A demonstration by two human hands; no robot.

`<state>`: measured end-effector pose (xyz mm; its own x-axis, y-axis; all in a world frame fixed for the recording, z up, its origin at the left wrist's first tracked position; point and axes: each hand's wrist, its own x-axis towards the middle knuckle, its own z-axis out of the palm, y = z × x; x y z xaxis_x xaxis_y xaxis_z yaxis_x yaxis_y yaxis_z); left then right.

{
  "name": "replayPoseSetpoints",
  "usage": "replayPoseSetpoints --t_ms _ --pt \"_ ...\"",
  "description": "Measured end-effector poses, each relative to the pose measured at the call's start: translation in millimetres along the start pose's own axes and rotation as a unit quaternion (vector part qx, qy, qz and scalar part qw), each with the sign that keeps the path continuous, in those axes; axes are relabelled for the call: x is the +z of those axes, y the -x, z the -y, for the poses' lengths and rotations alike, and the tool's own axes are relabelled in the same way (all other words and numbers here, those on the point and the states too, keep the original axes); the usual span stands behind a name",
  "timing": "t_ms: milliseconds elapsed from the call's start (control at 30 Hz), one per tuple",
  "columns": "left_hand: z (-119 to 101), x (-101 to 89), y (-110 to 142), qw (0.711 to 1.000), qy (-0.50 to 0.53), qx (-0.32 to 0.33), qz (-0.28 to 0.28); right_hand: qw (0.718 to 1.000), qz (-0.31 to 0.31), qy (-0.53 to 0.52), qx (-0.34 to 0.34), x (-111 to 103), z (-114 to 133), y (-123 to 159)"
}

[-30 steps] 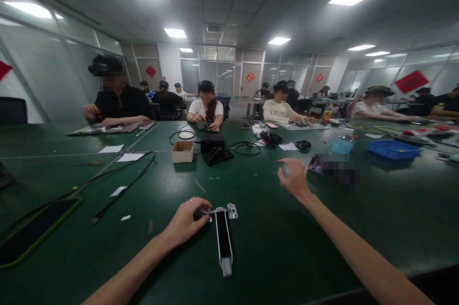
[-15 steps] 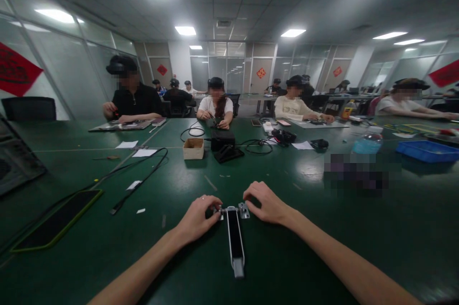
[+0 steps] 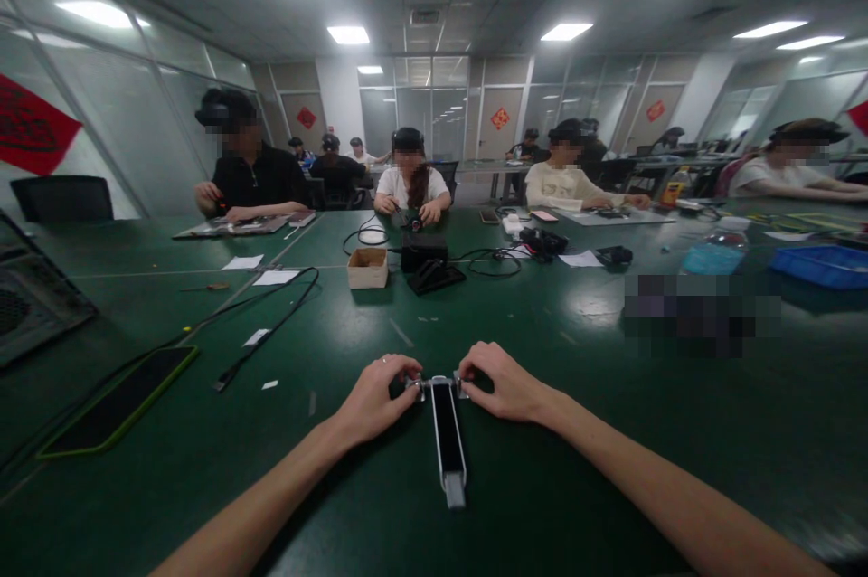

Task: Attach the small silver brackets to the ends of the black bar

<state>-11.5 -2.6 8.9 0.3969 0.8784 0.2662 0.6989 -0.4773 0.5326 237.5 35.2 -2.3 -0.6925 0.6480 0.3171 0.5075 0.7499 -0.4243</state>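
A long black bar with silver metal ends [image 3: 448, 435] lies on the green table [image 3: 576, 468], pointing toward me. My left hand [image 3: 375, 396] pinches the small metal bracket at the left of its far end. My right hand [image 3: 500, 379] has its fingers curled onto the bracket at the right of that same end. Both hands rest on the table on either side of the bar's head.
A dark tablet with a green rim [image 3: 115, 399] and a black cable [image 3: 268, 333] lie at the left. A small cardboard box [image 3: 367, 269] and black devices [image 3: 427, 262] stand mid-table. A blue tray [image 3: 820, 265] sits far right. Several people sit across the table.
My right hand came back from the far right of the table to the bar's far end and closed on the right bracket. My left hand stayed on the left bracket.
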Motion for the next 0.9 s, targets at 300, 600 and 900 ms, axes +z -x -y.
replayPoseSetpoints --t_ms 300,600,900 --pt "-1.4 -0.7 0.2 1.000 0.003 0.007 -0.002 1.000 0.001 0.010 0.007 -4.3 3.1 0.7" --pt "-2.0 0.4 0.8 1.000 0.012 0.008 -0.004 1.000 -0.001 0.019 -0.012 -1.9 1.7 0.6" --pt "-3.3 -2.2 -2.4 1.000 0.000 -0.001 0.001 0.999 -0.012 0.039 -0.035 -2.6 0.7 -2.0"
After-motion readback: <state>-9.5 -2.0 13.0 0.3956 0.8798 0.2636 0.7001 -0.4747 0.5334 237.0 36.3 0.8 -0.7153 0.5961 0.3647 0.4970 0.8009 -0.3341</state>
